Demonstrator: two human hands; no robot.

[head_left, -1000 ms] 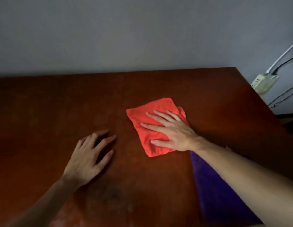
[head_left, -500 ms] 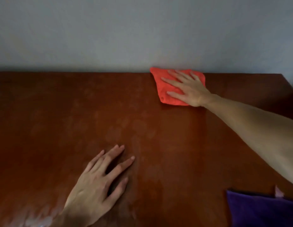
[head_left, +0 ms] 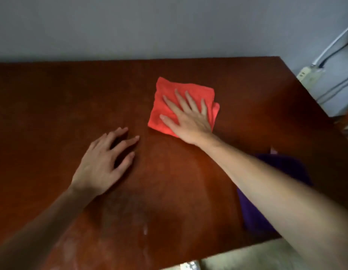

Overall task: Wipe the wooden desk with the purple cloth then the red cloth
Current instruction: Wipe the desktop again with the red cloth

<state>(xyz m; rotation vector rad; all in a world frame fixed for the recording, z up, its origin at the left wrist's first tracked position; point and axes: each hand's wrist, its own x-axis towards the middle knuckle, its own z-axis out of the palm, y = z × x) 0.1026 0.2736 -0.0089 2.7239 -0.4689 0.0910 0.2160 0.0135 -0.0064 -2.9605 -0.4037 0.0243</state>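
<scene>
The red cloth [head_left: 185, 90] lies folded into a rough square on the wooden desk [head_left: 52, 98], directly beneath the right hand [head_left: 188, 118], whose fingers [head_left: 189, 99] are spread wide and laid flat on top of it; they press it down rather than pinch or close around it. Its far edge reaches just beyond the fingertips, and a loose fold pokes out beside the little finger. It looks like soft, light terry fabric, so it should slide easily over the polished wood but will likely bunch or unfold if pushed from one corner; a flat palm over its middle, as here, seems the surest hold, and picking it up would best be done by pinching the stacked layers at a folded edge. The left hand [head_left: 103, 162] rests on the bare desk nearer the person than the right fingers and off to their left, its fingers slightly curled and loosely spread, holding nothing, apparently bracing. The purple cloth [head_left: 253, 215] sits on the desk's near right part, well behind the right fingers and partly hidden under the right forearm, so the purple pass appears done and the red pass under way. Beyond the desk's right edge a white power strip [head_left: 308, 75] with cables hangs by the wall. No brand, label or writing is legible anywhere.
</scene>
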